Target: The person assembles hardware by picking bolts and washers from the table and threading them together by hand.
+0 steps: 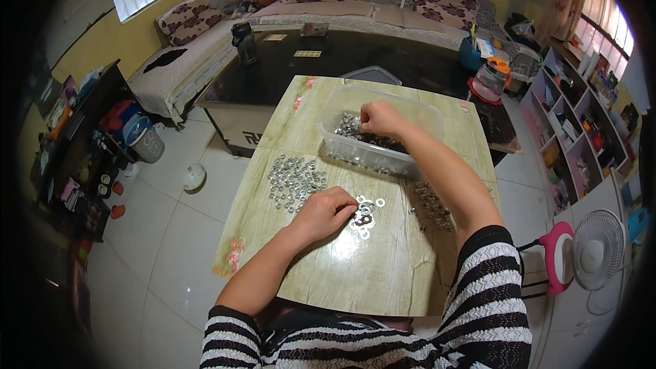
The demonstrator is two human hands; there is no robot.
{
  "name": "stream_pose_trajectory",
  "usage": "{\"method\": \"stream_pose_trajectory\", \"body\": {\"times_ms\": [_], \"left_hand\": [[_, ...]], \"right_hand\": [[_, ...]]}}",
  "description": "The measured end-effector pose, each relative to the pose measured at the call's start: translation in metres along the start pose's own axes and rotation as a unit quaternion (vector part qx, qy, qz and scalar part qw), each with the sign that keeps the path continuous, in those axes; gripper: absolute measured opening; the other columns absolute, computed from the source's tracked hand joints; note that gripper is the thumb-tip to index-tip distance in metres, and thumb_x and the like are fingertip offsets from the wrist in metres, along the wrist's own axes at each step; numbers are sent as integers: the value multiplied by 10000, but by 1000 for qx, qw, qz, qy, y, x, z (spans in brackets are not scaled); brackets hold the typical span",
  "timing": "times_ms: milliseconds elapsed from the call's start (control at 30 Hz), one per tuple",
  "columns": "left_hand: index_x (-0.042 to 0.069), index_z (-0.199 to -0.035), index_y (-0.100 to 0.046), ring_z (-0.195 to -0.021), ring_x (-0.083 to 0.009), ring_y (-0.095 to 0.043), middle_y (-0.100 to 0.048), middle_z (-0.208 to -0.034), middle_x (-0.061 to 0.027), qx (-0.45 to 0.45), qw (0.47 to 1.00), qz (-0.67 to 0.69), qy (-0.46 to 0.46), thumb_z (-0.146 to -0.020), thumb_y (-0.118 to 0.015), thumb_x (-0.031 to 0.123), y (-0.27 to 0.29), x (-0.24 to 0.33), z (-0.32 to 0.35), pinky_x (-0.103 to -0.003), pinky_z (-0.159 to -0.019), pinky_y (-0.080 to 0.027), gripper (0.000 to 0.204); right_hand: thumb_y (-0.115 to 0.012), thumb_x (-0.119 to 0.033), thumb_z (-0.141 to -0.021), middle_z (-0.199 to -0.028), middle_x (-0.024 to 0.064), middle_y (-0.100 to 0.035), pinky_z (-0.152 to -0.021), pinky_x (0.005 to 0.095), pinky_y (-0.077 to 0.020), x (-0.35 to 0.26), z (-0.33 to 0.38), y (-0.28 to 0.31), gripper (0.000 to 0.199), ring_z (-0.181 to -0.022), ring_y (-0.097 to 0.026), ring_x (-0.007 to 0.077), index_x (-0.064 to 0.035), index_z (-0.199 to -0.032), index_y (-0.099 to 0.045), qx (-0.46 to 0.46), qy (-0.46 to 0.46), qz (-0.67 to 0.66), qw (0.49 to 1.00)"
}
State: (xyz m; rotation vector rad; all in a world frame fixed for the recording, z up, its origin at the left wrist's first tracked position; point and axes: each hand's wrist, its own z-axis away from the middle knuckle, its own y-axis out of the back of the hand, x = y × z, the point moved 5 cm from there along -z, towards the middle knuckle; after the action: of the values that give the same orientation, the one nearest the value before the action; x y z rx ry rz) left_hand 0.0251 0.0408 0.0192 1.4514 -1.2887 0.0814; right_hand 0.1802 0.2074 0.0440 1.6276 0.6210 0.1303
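Wood-grain laminate covers the small table (pixel 383 266) at the centre of a tiled living room, a dark table (pixel 383 58) and patterned sofa (pixel 342 0) beyond it at twelve o'clock. On the far half of the tabletop stands a clear plastic tub (pixel 342 106) holding metal hardware. The right hand (pixel 380 118) reaches into the tub from five o'clock, fingers pinched together over the pieces inside; what exactly it grips cannot be told. At nine o'clock from the left hand lies a broad heap of nuts (pixel 295 181); a darker scatter of bolts (pixel 430 199) sits at three o'clock. The left hand (pixel 326 212) rests loosely curled on the table, fingertips touching a small cluster of flat washers (pixel 365 215) just beside it.
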Motion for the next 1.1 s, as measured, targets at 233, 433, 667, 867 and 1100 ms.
{"method": "stream_pose_trajectory", "body": {"times_ms": [233,433,667,867,1100], "left_hand": [[24,-859,-631,-711,-215,-593,-608,-806,-95,29,999,25,23,-771,-592,95,1,-2,-2,-289,-632,-467,120],[-1,-1113,-516,-770,-103,-567,-571,-883,-53,59,957,252,132,-810,-582,84,7,-13,2,-238,-669,-487,322],[-23,-1075,-528,-763,-76,-551,-576,-864,-24,-4,890,432,148,-811,-588,82,-13,-7,-1,-205,-700,-461,290],[-31,-1049,-547,-775,-103,-577,-608,-885,-61,-33,873,444,199,-839,-549,87,-18,-8,4,-234,-709,-477,241],[-19,-1064,-555,-732,-88,-548,-590,-810,-29,-47,806,556,198,-901,-441,124,-26,-17,8,-227,-713,-462,244]], "right_hand": [[-665,-157,-609,-670,128,-609,-582,326,-467,-1,12,43,160,-615,-593,239,-37,-701,-611,124,-33,-137,982],[-658,-76,-675,-696,54,-617,-601,244,-485,-85,87,101,129,-631,-587,111,-9,-767,-598,216,107,-208,948],[-644,-112,-663,-670,75,-509,-505,326,-453,-119,156,31,169,-602,-549,239,-46,-728,-502,215,207,-33,954],[-621,-144,-707,-713,81,-513,-557,326,-456,-118,169,17,148,-664,-549,248,-48,-766,-525,237,166,-75,954],[-658,-139,-695,-788,75,-532,-610,321,-460,-113,174,13,224,-722,-552,248,-74,-902,-599,245,126,-162,948]]}}
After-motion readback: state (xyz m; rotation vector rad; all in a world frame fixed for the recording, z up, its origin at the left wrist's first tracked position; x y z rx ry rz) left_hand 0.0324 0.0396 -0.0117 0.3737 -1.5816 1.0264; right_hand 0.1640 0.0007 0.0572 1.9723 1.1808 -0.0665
